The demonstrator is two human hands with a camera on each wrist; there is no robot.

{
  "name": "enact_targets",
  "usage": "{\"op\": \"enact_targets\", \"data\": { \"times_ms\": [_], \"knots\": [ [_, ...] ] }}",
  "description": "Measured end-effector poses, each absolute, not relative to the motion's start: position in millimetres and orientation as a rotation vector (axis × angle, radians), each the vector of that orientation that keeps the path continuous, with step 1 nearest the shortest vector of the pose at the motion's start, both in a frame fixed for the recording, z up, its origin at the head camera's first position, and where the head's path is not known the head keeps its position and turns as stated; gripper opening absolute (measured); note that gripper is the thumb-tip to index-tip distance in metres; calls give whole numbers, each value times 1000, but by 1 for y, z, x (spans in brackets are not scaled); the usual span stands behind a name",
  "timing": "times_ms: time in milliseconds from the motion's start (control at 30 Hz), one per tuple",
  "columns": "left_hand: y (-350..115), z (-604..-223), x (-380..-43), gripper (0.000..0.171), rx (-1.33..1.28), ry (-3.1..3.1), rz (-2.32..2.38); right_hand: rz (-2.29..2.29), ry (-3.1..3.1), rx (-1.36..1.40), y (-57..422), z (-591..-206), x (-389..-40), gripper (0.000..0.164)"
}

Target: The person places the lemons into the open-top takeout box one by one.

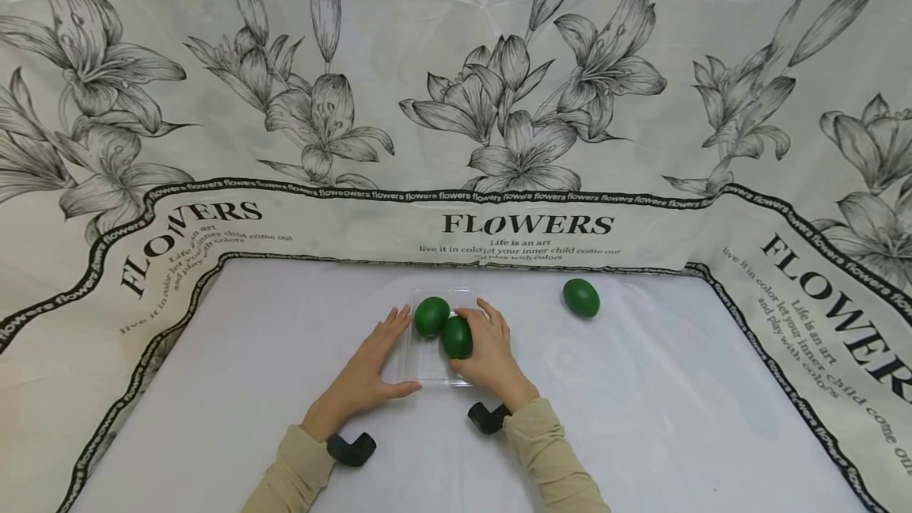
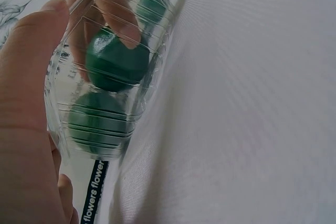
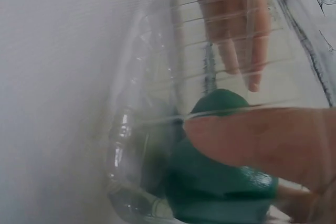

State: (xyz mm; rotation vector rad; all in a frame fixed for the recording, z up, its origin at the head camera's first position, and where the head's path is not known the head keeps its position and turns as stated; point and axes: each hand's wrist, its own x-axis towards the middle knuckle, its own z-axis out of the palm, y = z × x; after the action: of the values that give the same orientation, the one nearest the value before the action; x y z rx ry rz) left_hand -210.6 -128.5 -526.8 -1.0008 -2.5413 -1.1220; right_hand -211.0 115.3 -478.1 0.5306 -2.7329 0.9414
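A clear plastic box [image 1: 430, 372] sits on the white-covered table, with two dark green, egg-shaped objects in it. My right hand [image 1: 495, 356] holds the nearer green egg-shaped object [image 1: 454, 338] between thumb and fingers, inside the box on its right side. Touching it at the far left is the other green egg-shaped object [image 1: 431, 316]. My left hand [image 1: 363, 374] lies along the box's left side, fingers extended and thumb spread toward the near corner. Through the clear wall in the left wrist view, right-hand fingers rest on the smooth held object [image 2: 115, 64].
A third green egg-shaped object [image 1: 581, 298] lies on the white cloth [image 1: 641, 402] at the back right. Behind the table rises a flower-printed curtain [image 1: 370, 224], which also runs along both sides. Black wrist mounts [image 1: 351, 450] sit under both wrists.
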Motion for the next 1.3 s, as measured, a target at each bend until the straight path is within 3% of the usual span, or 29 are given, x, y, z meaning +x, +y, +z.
{"op": "enact_targets", "data": {
  "times_ms": [900, 1300],
  "knots": [
    [-128, -530, -212, 101, -1016, -2505, -1090, 832, -2835, 702, 128, -447, -213, 76],
    [-128, -530, -212, 102, -1026, -2513, -1102, 894, -2762, 699, 163, -421, -230, 75]
  ]
}}
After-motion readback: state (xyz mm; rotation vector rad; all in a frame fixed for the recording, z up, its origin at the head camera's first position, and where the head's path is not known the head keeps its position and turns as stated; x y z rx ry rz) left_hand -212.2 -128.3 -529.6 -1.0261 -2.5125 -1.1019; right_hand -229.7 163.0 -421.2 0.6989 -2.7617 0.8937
